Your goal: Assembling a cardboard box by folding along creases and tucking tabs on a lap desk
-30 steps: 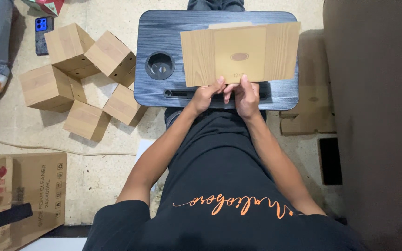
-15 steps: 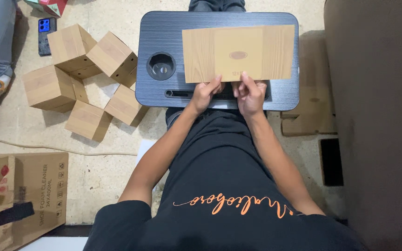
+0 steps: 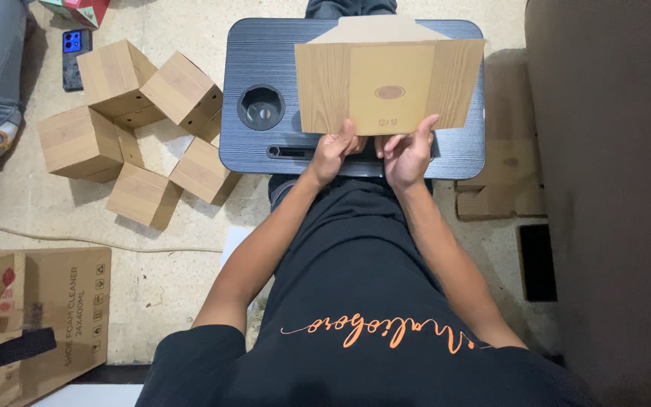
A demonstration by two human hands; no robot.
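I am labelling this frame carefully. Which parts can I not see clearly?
Head view only:
- Fingertips of left hand and right hand: behind the flat cardboard.
- Lap desk under the cardboard: covered.
- Big carton: cut off at the left edge.

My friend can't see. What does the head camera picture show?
Seen from above, a person's left hand and right hand hold the near edge of a flat cardboard sheet over a dark lap tray. Five folded cardboard boxes lie on the floor to the left.
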